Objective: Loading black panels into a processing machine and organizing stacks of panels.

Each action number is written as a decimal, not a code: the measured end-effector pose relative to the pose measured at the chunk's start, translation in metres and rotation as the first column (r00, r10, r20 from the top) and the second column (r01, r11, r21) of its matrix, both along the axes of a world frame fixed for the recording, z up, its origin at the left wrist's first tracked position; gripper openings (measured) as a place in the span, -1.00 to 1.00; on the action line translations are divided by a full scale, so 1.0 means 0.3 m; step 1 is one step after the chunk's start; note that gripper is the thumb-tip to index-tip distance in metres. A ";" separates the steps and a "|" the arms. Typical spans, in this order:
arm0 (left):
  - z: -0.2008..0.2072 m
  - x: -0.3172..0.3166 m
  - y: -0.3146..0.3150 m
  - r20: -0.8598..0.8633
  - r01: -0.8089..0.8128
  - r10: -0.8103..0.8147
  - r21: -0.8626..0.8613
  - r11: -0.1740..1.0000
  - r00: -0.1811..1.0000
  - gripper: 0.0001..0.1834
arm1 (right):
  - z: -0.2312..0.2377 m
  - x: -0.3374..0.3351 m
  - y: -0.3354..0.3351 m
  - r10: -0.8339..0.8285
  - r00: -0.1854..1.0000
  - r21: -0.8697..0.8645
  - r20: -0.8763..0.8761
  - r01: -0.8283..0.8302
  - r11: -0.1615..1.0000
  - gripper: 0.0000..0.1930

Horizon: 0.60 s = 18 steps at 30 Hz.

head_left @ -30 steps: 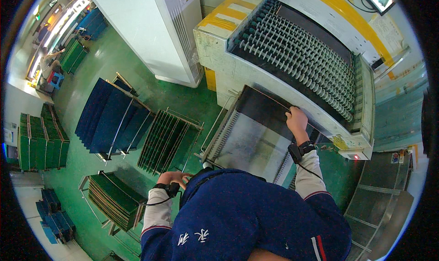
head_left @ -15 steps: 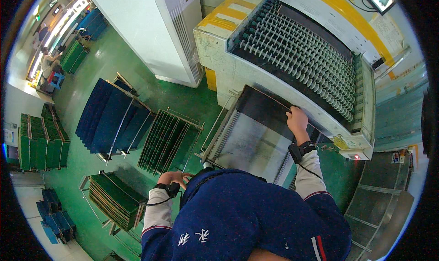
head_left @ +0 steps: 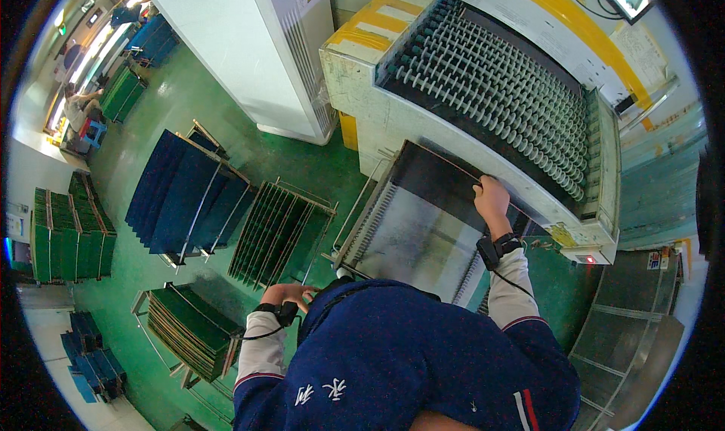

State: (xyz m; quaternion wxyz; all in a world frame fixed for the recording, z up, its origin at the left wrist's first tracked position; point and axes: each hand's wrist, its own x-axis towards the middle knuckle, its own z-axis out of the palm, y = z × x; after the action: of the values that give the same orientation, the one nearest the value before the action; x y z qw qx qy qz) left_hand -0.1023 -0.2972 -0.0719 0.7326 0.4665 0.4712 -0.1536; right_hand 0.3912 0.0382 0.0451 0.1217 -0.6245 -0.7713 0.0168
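My right hand is closed on the top edge of a dark panel, near its right end. This panel lies across the far part of a slotted rack, whose toothed sides run down both edges. Below the dark band, a grey, cloudy surface shows inside the rack. My left hand rests against my waist at the left, with fingers apart and nothing visible in it. Part of that hand is hidden by my body. Each wrist wears a black strapped device with a cable.
Beyond the rack stands a machine with rows of rollers. Racks of green boards and dark blue boards stand left on the green floor. A white cabinet rises behind. A grey slatted panel stands right. Another person sits far left.
Both my hands stay in the same places, the right still on the panel's edge. A small whitish patch now shows beside my body at the rack's near left corner.
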 end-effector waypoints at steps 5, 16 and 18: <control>0.018 0.002 0.007 0.042 -0.006 0.005 0.022 1.000 0.999 0.12 | 0.001 -0.003 0.001 -0.017 1.000 -0.027 0.024 0.018 0.999 -0.82; 0.079 0.018 0.030 0.035 -0.009 0.008 0.008 1.000 0.999 0.12 | -0.005 0.000 0.007 -0.016 0.999 -0.043 0.035 0.018 0.999 -0.81; 0.044 0.008 0.017 0.031 -0.002 0.001 0.017 1.000 1.000 0.11 | -0.006 0.000 0.008 -0.017 0.999 -0.044 0.027 0.019 0.999 -0.81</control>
State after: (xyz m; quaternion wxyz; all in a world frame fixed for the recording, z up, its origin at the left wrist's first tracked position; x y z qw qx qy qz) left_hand -0.0998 -0.2921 -0.0587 0.7360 0.4745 0.4616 -0.1419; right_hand 0.3911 0.0406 0.0434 0.0976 -0.6341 -0.7667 0.0242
